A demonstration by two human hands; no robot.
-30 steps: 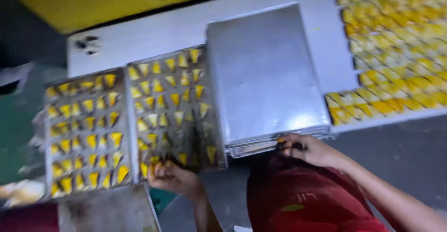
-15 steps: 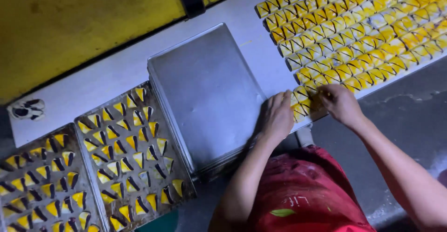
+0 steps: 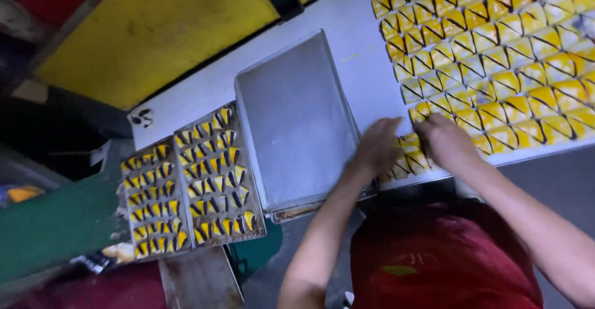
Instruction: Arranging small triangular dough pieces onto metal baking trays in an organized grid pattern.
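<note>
An empty metal baking tray (image 3: 297,120) lies on the white table (image 3: 347,30). To its right, rows of yellow triangular cake pieces (image 3: 496,61) with dark stripes cover the table. My left hand (image 3: 377,146) rests at the tray's right edge, on the nearest cake pieces (image 3: 409,157). My right hand (image 3: 445,140) presses on the same small group of pieces near the table's front edge. Whether either hand grips a piece is hidden by the fingers.
Two metal trays filled with cake triangles, one (image 3: 217,176) beside the other (image 3: 152,200), sit left of the empty tray. A yellow panel (image 3: 155,30) runs behind the table. A green surface (image 3: 49,222) lies at the far left.
The view has swung right and steadied. Both hands have moved from the tray's front edge to the cake pieces right of the tray.
</note>
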